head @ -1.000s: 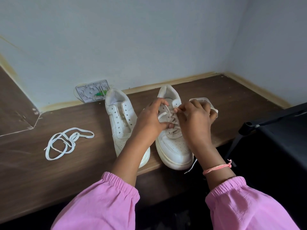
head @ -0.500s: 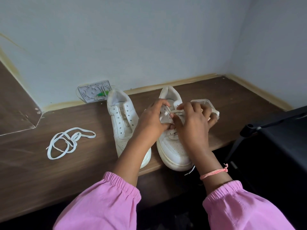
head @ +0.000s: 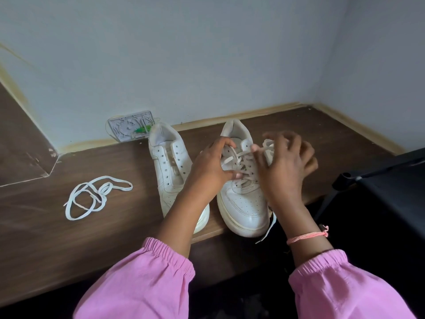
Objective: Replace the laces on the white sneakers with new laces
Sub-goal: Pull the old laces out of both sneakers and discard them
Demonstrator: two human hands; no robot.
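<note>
At frame centre, the left hand (head: 210, 166) grips the laced sneaker (head: 243, 192), while the blurred right hand (head: 281, 166), fingers spread, seemingly pinches its lace (head: 239, 155).

My right hand (head: 282, 166) lifts away from the laced sneaker (head: 241, 180) toward the right, fingers now spread and blurred, drawing a lace strand (head: 247, 152) out sideways across the eyelets. My left hand (head: 211, 166) now shows its thumb pressed lower on the lacing.
</note>
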